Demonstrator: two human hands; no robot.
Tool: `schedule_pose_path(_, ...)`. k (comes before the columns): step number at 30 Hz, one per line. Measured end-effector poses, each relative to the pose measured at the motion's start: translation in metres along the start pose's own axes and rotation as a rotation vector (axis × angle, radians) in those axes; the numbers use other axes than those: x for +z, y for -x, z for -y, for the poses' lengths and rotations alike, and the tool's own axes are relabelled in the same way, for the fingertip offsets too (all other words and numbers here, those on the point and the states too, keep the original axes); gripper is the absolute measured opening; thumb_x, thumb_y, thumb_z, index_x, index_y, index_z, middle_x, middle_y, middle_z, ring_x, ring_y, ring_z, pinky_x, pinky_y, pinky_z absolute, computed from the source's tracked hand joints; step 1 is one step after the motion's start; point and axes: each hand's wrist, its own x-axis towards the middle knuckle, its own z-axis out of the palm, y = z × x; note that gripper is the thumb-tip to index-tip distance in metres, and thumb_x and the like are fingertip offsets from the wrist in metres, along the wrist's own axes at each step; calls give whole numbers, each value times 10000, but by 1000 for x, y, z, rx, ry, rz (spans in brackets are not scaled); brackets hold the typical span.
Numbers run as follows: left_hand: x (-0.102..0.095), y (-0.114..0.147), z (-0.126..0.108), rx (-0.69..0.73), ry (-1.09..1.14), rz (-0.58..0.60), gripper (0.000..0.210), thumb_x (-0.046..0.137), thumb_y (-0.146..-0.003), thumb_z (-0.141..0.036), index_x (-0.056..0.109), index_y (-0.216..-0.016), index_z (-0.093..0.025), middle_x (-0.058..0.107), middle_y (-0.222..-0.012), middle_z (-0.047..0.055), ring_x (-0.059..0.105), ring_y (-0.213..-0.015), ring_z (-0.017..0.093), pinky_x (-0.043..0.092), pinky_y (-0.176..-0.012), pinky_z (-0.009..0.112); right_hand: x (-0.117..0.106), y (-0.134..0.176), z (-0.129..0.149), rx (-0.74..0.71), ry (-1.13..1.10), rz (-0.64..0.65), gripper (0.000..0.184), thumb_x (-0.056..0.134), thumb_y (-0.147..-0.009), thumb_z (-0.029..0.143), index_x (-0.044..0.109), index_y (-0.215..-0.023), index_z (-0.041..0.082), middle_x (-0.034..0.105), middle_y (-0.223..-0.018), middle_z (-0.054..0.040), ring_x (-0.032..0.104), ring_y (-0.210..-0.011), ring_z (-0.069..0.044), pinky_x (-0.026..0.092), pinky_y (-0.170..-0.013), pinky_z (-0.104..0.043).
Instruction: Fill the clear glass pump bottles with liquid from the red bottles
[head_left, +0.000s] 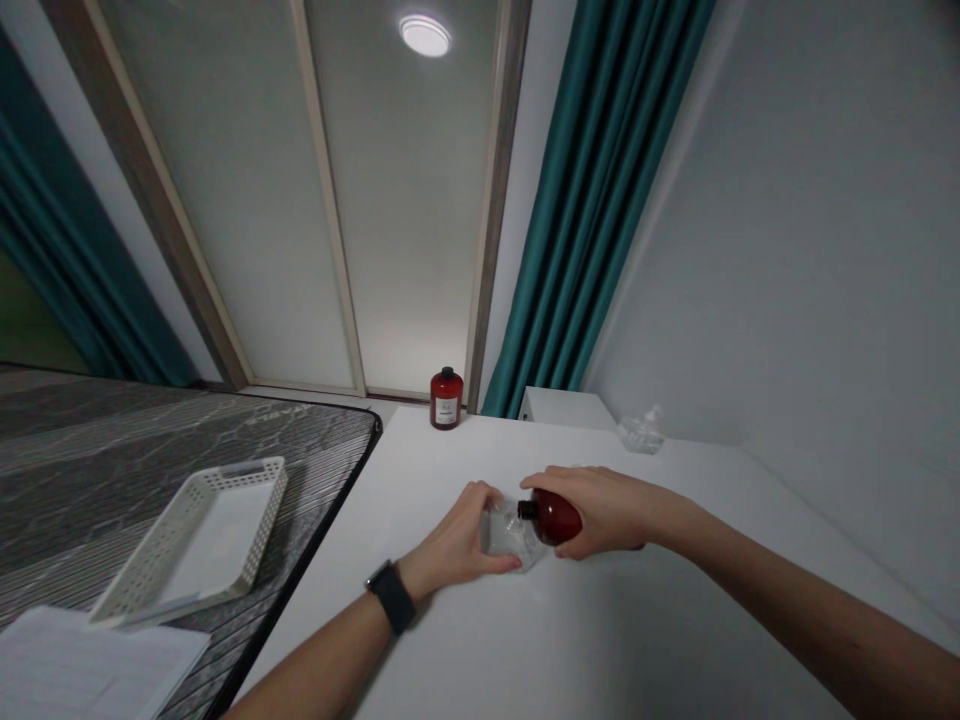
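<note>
In my right hand is a dark red bottle with a black neck, tilted on its side. Its neck points left, over a clear, transparent container on the white table. My left hand, with a black watch on the wrist, grips that container from the left, thumb and fingers around its side. The container's exact shape is hard to make out. Whether anything flows from the bottle's neck cannot be seen. Farther back on the table stands a second red bottle with a dark cap and a white label.
A crumpled clear plastic item lies at the table's back right, near a white box. On the grey striped mat at left sit a white perforated basket and paper sheets. A wall borders the right side.
</note>
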Motion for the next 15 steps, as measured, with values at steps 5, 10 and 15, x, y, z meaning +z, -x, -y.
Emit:
schedule_pose_path(5,-1,1,0,8,-4,7,583,875,-644,-249,483,-1071,-189,521,-1055,42,515,-949,222,453,-831,352,0,0,0,-7,0,-4,678,749,-692,390,523,-1323,287,636,-1235,-96,630,-1061,-341,481,-873,-441)
schedule_pose_path(10,-2,1,0,1,-1,14,589,876,-647,-259,478,-1075,-189,518,-1055,43,514,-947,221,450,-825,348,0,0,-1,1,-2,2,676,750,-694,401,520,-1321,294,628,-1249,-92,629,-1055,-337,478,-869,-440)
schedule_pose_path(15,-2,1,-1,-6,-5,12,577,876,-642,-272,481,-1054,-192,523,-1048,39,519,-941,222,451,-825,350,0,0,0,-2,1,3,665,751,-696,403,524,-1311,294,631,-1237,-91,627,-1057,-337,479,-851,-428)
